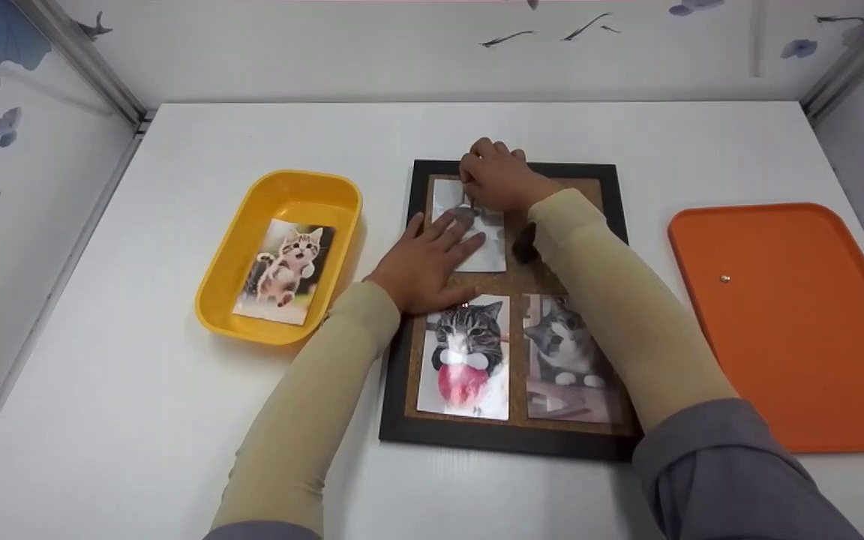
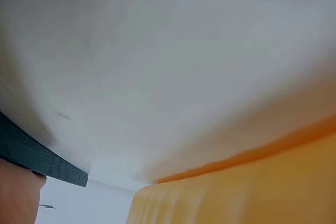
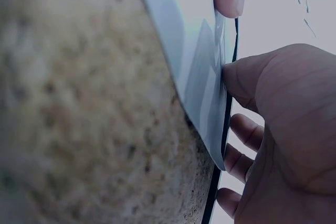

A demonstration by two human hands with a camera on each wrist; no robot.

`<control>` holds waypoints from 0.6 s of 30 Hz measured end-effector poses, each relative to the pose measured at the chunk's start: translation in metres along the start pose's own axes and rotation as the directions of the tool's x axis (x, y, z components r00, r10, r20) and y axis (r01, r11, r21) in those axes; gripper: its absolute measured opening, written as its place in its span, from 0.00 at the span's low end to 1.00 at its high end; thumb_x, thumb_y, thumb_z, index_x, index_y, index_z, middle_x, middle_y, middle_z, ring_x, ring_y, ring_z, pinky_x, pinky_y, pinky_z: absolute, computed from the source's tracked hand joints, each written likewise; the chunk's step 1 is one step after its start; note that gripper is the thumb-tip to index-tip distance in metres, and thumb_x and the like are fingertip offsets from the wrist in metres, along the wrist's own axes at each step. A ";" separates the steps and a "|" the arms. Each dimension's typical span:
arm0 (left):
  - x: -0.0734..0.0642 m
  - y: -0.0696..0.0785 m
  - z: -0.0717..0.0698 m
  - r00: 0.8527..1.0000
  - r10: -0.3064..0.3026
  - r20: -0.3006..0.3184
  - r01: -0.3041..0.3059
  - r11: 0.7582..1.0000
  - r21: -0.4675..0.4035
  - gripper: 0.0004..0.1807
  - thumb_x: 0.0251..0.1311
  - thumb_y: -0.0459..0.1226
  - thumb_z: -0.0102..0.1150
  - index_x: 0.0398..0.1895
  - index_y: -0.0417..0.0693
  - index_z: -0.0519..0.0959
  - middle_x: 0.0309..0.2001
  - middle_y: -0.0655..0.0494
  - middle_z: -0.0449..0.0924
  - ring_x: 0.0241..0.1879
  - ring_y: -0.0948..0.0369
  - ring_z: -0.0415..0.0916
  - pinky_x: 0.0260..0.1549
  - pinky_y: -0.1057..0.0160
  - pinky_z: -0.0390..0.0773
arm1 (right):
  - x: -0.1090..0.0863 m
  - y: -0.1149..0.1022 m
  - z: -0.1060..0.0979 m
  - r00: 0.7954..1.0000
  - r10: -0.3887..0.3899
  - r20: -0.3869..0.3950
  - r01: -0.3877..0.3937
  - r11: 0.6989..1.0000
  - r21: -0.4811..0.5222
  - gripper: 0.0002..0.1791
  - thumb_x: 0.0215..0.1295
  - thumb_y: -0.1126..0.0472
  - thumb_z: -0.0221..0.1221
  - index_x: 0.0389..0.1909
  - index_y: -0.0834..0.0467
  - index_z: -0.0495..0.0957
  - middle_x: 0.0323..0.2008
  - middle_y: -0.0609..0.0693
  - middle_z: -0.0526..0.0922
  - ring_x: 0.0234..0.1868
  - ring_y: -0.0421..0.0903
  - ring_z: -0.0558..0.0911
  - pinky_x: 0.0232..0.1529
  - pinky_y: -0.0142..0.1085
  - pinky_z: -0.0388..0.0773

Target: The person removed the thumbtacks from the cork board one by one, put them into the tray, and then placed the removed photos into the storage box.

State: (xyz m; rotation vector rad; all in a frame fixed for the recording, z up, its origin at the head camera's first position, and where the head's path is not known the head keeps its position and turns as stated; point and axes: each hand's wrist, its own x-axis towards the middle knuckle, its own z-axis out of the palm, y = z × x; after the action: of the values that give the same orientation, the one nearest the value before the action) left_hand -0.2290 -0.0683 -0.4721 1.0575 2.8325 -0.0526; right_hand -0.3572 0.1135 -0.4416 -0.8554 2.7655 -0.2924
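Observation:
A black-framed corkboard (image 1: 518, 281) lies on the white table. My left hand (image 1: 436, 259), fingers spread and straight, rests across a glossy photo (image 1: 488, 251) in the upper left of the board. At the top of that photo is my right hand (image 1: 503, 176) with bent fingers. In the right wrist view, the right thumb (image 3: 244, 77) presses against the photo's surface; anything small under it is hidden. Below lie two cat photos: a tabby with a pink ball (image 1: 466, 360) and a grey-and-white cat (image 1: 571, 360), partly covered by my right forearm.
A yellow tray (image 1: 214, 300) on the left holds a kitten photo (image 1: 286, 270); its side also shows in the left wrist view. On the right an orange tray (image 1: 799, 322) carries a small shiny piece (image 1: 725, 279). White walls stand behind and at the sides.

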 end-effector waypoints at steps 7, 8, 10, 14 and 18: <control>0.000 0.000 -0.001 1.000 -0.003 0.004 0.003 1.000 -0.002 0.46 0.65 0.72 0.22 0.81 0.62 0.43 0.80 0.56 0.37 0.78 0.55 0.30 0.72 0.43 0.31 | 0.000 -0.001 0.000 1.000 0.006 0.009 -0.006 1.000 -0.004 0.10 0.76 0.57 0.47 0.49 0.58 0.71 0.63 0.59 0.61 0.60 0.57 0.63 0.57 0.56 0.59; 0.000 0.000 -0.001 1.000 -0.003 0.005 0.003 1.000 -0.004 0.46 0.65 0.72 0.22 0.81 0.62 0.43 0.80 0.56 0.37 0.78 0.55 0.30 0.72 0.42 0.32 | -0.001 -0.001 -0.001 1.000 0.006 0.011 -0.006 1.000 -0.004 0.10 0.76 0.58 0.47 0.49 0.58 0.71 0.63 0.59 0.61 0.61 0.57 0.63 0.57 0.56 0.59; -0.001 0.000 -0.002 1.000 -0.003 0.007 0.003 1.000 -0.007 0.46 0.65 0.72 0.23 0.81 0.62 0.43 0.80 0.56 0.37 0.78 0.55 0.30 0.72 0.42 0.32 | -0.002 -0.002 -0.002 1.000 0.006 0.012 -0.006 1.000 -0.005 0.10 0.76 0.58 0.46 0.49 0.58 0.71 0.64 0.59 0.61 0.61 0.58 0.62 0.57 0.56 0.59; -0.001 0.001 -0.005 1.000 -0.001 0.011 0.002 1.000 -0.013 0.46 0.65 0.72 0.25 0.81 0.62 0.44 0.80 0.56 0.37 0.78 0.55 0.30 0.72 0.41 0.33 | -0.004 -0.003 -0.004 1.000 0.000 0.013 0.000 1.000 -0.001 0.11 0.76 0.57 0.46 0.49 0.58 0.71 0.64 0.59 0.60 0.63 0.58 0.62 0.57 0.57 0.59; -0.001 0.002 -0.006 1.000 0.005 0.011 -0.005 1.000 -0.009 0.46 0.65 0.72 0.25 0.81 0.61 0.43 0.80 0.56 0.36 0.78 0.54 0.30 0.72 0.41 0.33 | -0.004 0.001 -0.004 1.000 -0.016 -0.003 0.016 0.999 0.033 0.11 0.75 0.56 0.49 0.48 0.57 0.73 0.63 0.59 0.62 0.60 0.58 0.63 0.56 0.56 0.59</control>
State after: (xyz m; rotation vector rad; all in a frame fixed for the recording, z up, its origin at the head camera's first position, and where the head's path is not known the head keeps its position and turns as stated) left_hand -0.2274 -0.0673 -0.4663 1.0592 2.8171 -0.0454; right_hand -0.3555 0.1173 -0.4373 -0.8703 2.7494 -0.3408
